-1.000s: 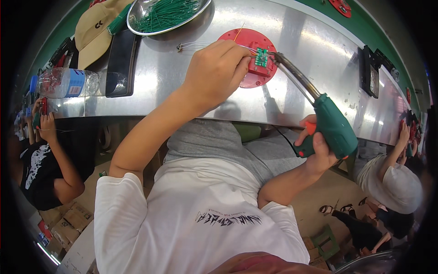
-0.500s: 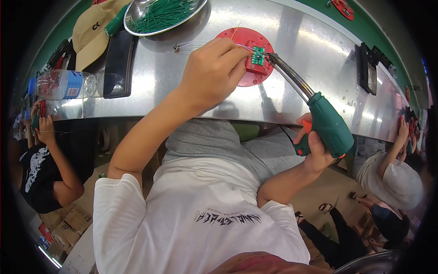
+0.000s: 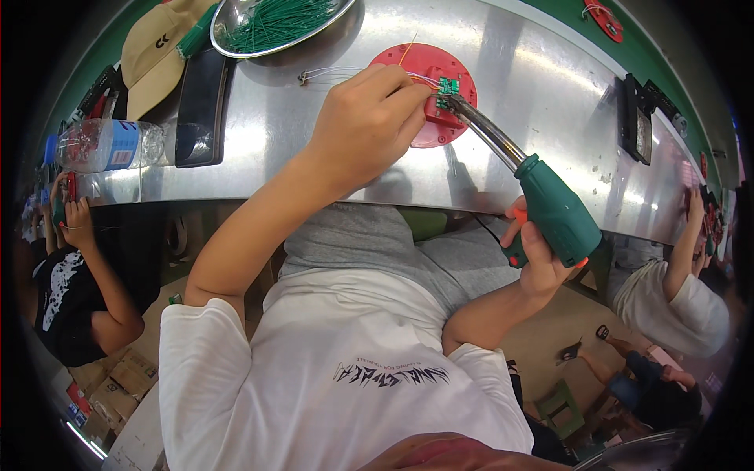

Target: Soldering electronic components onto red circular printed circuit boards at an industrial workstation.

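My right hand is wrapped round the green handle of a pistol-shaped soldering gun, a finger at its orange trigger. The gun's metal tip reaches up and left onto a small green circuit board. That board sits on a red round plastic base lying on the metal table. At the board's left edge my left hand pinches a thin wire, its fingertips partly hidden. Several thin white and orange wires run left from the board to a small part on the table.
A metal bowl of green wires stands at the far left. Beside it are a tan cap, a dark flat case and a clear bottle. A black tray lies at right. Co-workers sit on both sides.
The soldering gun has moved left, its tip now over the middle of the board rather than at its right edge. My left hand has barely moved.
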Action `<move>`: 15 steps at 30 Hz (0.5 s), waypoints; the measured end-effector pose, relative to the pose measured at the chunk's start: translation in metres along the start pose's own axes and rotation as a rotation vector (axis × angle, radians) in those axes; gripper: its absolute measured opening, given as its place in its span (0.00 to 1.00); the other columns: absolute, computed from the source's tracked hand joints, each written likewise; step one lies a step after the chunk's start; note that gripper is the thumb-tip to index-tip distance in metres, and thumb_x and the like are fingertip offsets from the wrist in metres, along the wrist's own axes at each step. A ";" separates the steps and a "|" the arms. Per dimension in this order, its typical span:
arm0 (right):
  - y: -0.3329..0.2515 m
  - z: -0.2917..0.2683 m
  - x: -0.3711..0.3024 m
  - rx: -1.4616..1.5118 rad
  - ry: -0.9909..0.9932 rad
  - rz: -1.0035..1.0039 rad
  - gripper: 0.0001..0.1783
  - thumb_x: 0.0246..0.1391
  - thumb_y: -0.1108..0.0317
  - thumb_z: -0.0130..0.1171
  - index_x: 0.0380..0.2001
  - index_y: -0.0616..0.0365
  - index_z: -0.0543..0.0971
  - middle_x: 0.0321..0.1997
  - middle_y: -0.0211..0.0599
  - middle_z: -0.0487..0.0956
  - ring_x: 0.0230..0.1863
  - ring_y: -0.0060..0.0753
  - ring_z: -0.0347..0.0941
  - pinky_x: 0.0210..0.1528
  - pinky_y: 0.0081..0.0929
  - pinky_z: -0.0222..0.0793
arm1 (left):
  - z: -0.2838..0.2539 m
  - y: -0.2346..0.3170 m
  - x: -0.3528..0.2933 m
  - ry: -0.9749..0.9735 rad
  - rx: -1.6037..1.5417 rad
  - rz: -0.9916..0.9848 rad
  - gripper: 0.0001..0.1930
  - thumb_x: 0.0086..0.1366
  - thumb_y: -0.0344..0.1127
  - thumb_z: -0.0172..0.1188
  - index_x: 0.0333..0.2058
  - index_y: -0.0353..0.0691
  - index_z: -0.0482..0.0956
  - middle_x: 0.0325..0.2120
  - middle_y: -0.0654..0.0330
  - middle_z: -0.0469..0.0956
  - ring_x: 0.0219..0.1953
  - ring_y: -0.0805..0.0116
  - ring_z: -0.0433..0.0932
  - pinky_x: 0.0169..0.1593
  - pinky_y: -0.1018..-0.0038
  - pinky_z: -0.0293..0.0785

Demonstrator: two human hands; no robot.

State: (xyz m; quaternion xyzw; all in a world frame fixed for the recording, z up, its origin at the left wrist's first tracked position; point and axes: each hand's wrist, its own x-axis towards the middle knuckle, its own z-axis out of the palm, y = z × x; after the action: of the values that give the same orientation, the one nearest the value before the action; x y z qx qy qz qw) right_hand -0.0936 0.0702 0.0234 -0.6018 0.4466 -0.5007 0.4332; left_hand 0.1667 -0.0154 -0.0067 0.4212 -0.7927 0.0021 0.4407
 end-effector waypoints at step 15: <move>0.008 -0.006 0.001 0.113 0.228 -0.125 0.31 0.57 0.60 0.56 0.54 0.78 0.69 0.35 0.59 0.79 0.15 0.34 0.72 0.17 0.27 0.68 | -0.004 0.003 0.000 -0.030 -0.022 0.002 0.08 0.54 0.23 0.64 0.34 0.33 0.83 0.28 0.56 0.79 0.29 0.59 0.79 0.34 0.67 0.77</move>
State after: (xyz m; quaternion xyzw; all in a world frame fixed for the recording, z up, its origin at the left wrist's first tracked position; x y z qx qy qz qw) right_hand -0.1000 0.0673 0.0165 -0.5424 0.4255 -0.6162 0.3808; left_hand 0.1677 -0.0121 -0.0033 0.4155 -0.7996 -0.0124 0.4334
